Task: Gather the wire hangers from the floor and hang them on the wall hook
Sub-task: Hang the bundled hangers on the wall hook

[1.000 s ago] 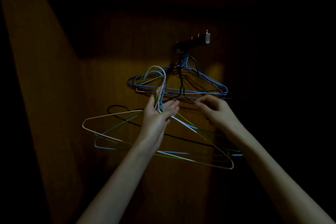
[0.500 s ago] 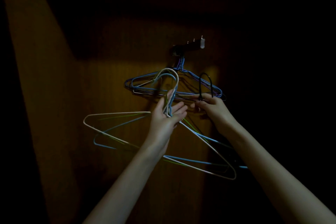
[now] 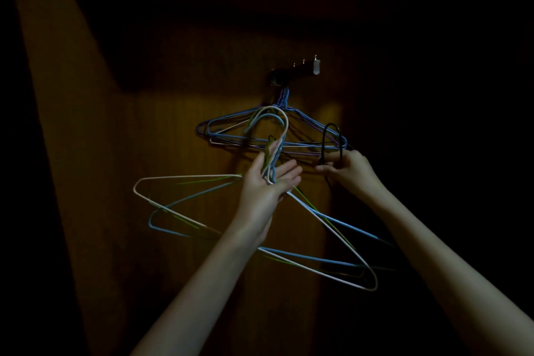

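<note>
Hands raised: your right hand (image 3: 348, 169) pinches a black hanger (image 3: 332, 141), your left hand (image 3: 267, 185) grips the rest; lift its loop over the wall hook (image 3: 291, 72).

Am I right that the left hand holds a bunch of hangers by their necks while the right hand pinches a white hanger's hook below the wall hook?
Not quite: the head view shows the right hand pinching a black hanger, not a white one. The rest stands: the left hand holds the bunch of hangers by their necks, below the wall hook.
</note>
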Action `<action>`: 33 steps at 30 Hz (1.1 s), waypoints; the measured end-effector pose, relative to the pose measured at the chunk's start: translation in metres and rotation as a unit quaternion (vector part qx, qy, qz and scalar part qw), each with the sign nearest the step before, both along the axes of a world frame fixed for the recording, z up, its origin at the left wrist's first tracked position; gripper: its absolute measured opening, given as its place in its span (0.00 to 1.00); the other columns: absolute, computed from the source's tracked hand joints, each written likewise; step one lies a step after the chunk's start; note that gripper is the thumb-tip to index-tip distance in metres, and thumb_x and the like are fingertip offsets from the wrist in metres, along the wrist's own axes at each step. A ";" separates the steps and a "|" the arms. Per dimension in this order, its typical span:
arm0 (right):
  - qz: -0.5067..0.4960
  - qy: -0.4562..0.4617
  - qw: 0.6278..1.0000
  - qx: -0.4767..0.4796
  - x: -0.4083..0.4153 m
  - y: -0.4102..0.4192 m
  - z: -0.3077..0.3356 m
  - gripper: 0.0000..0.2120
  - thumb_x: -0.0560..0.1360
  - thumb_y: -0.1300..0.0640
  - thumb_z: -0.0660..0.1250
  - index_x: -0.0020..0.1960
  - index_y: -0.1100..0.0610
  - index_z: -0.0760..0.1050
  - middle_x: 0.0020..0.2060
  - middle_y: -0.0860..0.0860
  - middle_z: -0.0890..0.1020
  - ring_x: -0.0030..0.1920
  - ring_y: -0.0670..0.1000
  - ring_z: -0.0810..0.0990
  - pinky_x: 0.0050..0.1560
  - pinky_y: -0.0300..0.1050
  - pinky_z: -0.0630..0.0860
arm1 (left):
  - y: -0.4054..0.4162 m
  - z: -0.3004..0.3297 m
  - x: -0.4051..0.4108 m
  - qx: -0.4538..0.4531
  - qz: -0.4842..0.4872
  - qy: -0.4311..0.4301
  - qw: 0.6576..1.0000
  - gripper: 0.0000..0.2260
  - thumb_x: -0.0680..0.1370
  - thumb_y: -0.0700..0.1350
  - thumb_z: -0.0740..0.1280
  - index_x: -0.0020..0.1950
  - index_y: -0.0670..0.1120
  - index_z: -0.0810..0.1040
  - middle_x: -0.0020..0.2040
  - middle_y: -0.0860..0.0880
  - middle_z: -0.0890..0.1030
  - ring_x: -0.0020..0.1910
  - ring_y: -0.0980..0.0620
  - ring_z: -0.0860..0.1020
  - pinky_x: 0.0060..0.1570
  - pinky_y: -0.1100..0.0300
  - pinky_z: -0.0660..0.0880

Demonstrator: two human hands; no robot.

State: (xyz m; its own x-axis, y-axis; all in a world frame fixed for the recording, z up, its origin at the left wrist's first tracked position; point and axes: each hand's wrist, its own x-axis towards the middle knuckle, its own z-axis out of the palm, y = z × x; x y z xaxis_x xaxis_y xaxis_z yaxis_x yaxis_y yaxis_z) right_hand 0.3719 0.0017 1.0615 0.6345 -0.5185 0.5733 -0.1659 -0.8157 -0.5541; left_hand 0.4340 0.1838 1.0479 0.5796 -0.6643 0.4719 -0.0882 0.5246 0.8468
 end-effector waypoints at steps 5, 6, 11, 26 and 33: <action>-0.007 -0.012 0.999 -0.045 0.004 0.005 0.001 0.11 0.68 0.56 0.74 0.49 0.58 0.81 0.49 0.49 0.74 0.53 0.49 0.74 0.53 0.45 0.73 | 0.002 -0.002 -0.002 0.005 -0.003 0.003 1.000 0.26 0.75 0.27 0.62 0.61 0.57 0.66 0.63 0.39 0.76 0.56 0.51 0.79 0.51 0.65 0.78; -0.008 -0.010 0.998 -0.056 0.005 0.006 0.001 0.12 0.66 0.55 0.75 0.47 0.59 0.81 0.48 0.50 0.74 0.53 0.50 0.73 0.53 0.46 0.72 | 0.003 -0.002 -0.003 0.007 -0.003 0.002 1.000 0.26 0.75 0.28 0.62 0.59 0.59 0.67 0.63 0.39 0.76 0.57 0.50 0.79 0.53 0.63 0.77; 0.004 -0.007 0.998 -0.056 0.006 0.006 -0.001 0.14 0.64 0.52 0.76 0.36 0.62 0.76 0.43 0.55 0.77 0.49 0.52 0.73 0.49 0.48 0.70 | 0.005 -0.003 -0.002 0.019 0.001 0.007 1.000 0.25 0.75 0.29 0.63 0.55 0.60 0.69 0.60 0.42 0.78 0.58 0.49 0.79 0.65 0.48 0.70; 0.123 -0.182 0.971 0.098 0.012 0.039 0.014 0.11 0.72 0.60 0.69 0.37 0.64 0.71 0.30 0.58 0.74 0.31 0.49 0.77 0.31 0.46 0.80 | -0.013 -0.005 0.003 0.035 0.001 0.012 0.999 0.29 0.75 0.28 0.63 0.66 0.57 0.64 0.63 0.39 0.76 0.58 0.49 0.79 0.56 0.59 0.76; 0.139 -0.091 0.983 0.079 0.009 0.024 0.007 0.10 0.68 0.49 0.70 0.40 0.54 0.74 0.39 0.60 0.80 0.38 0.59 0.82 0.38 0.61 0.78 | -0.022 -0.003 0.010 0.037 0.012 0.020 0.999 0.30 0.74 0.28 0.64 0.71 0.52 0.64 0.62 0.39 0.77 0.59 0.49 0.78 0.58 0.59 0.74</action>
State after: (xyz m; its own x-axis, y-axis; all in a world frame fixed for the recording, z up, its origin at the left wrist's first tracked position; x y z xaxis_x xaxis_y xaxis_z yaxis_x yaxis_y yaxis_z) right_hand 0.3804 0.0253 1.0682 0.6585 -0.4303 0.6174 0.1659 -0.7173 -0.6768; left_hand 0.4441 0.1617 1.0454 0.6137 -0.6818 0.3981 -0.0646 0.4592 0.8860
